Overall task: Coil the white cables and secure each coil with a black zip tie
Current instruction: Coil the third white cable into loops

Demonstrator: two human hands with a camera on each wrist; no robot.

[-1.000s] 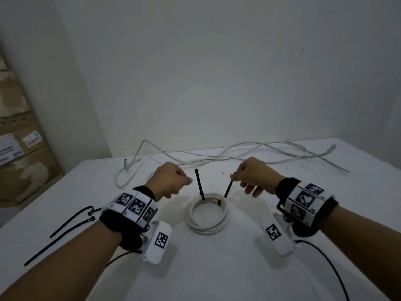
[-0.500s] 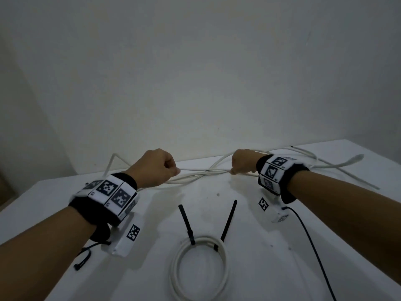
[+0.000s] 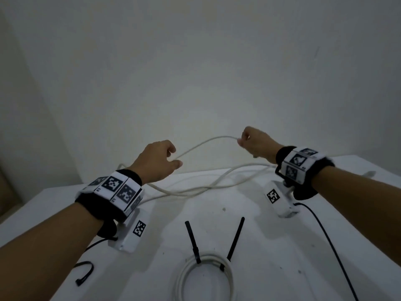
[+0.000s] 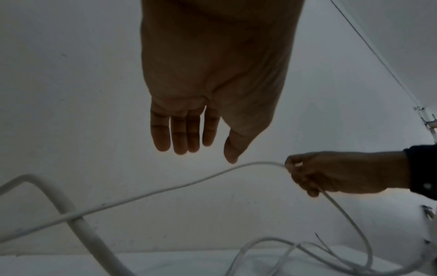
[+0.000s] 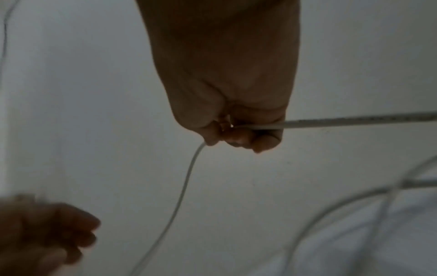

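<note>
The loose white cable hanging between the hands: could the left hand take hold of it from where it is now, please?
Probably yes. The left hand is open, holds nothing, and the loose white cable runs just beneath it, gripped by the right hand. Nothing lies between.

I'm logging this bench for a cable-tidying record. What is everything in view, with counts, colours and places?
Coiled cable: one, white, near table edge, centre.
Zip ties on the coil: two, black, tails sticking up.
Loose cable: white, strands tangled across the far table; count unclear; one span lifted.
Spare zip tie: one, black, near left.
Table: one, white.
Black cord: one, from the right wrist unit.
Wrist bands: two, black with white markers.
Left hand: fingers straight, holding nothing.
Right hand: grips the lifted cable span.
</note>
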